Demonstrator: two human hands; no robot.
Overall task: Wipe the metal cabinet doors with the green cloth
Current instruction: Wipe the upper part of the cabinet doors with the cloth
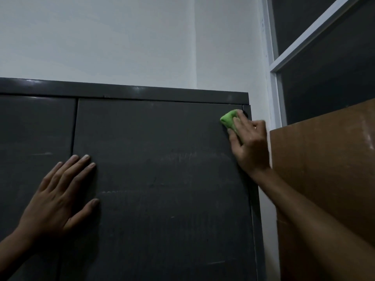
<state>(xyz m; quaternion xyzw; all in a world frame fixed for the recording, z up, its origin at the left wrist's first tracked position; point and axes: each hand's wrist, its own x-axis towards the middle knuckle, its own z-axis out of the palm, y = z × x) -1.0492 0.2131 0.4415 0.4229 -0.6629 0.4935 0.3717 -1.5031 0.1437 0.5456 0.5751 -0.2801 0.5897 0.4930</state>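
The dark grey metal cabinet doors (162, 169) carry faint pale streaks. A bright green cloth (229, 119) sits at the right door's top corner. The wall (121, 37) is white; a brown board (324, 169) stands right.

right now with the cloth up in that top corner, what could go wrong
1. The right hand presses the green cloth at the right door's top right corner; it could slip off the edge and knuckles may scrape the frame or the brown board beside the cabinet.
2. The cloth is bunched small, so streaks on the door may get missed.
3. The left hand lies flat near the door seam; fingers could get nipped if a door shifts.
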